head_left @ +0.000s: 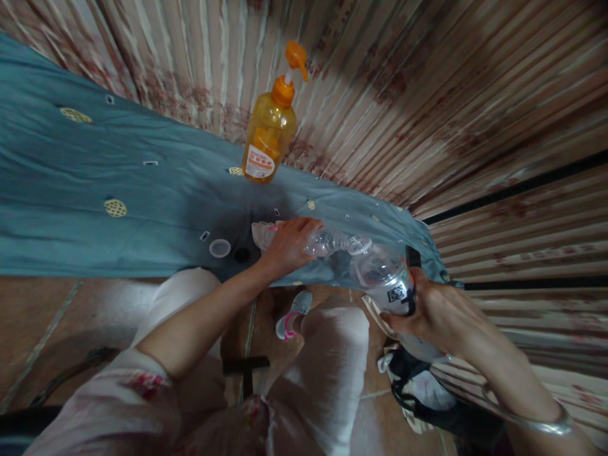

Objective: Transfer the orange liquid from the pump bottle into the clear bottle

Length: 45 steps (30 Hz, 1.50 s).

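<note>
My left hand (291,244) is closed around a clear ribbed plastic bottle (329,242), tilted so its mouth end points right. In my right hand (430,310) is a wider clear container (380,272) with a white label and dark print, also tilted. The bottle's mouth end meets the container's whitish rim (360,245); the frame does not show whether liquid passes between them. A black piece (413,256) juts up beside my right fingers. Left of my left hand, a translucent round lid (220,247) and a small black cap (242,254) lie on the blue cloth (156,221).
An orange pump bottle (270,133) stands at the back of the cloth, against a pleated floral curtain (403,82). Below the cloth's front edge are my knees, a grey shoe (293,315) and tiled floor (38,329). A dark bag (418,386) sits at lower right.
</note>
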Tool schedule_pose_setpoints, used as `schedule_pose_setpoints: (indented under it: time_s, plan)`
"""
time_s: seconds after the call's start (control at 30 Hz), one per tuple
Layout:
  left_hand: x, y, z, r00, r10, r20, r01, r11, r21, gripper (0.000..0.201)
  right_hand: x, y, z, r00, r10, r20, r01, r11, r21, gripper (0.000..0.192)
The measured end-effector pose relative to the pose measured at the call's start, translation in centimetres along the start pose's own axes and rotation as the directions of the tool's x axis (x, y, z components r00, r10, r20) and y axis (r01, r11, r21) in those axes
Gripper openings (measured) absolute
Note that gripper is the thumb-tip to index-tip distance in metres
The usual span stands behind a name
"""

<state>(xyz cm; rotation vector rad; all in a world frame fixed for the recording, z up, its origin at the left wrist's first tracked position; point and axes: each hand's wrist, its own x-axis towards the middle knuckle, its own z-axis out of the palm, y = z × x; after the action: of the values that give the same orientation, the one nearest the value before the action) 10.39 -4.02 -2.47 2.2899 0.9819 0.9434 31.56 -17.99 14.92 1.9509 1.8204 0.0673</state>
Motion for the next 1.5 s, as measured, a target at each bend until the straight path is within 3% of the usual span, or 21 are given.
schedule_pose_setpoints:
  time_s: [1.27, 1.5]
  plan:
    - [0.00, -0.09, 0.14, 1.000, 0.006, -0.011, -0.006, 1.000, 0.009, 0.061, 0.03, -0.37, -0.49, 0.997, 0.036, 0.071, -0.036, 0.999, 0.002, 0.058]
    - [0.00, -0.08, 0.15, 1.000, 0.006, -0.011, -0.005, 1.000, 0.007, 0.059, 0.02, -0.48, -0.69, 0.997, 0.041, 0.066, -0.042, 0.999, 0.009, 0.051]
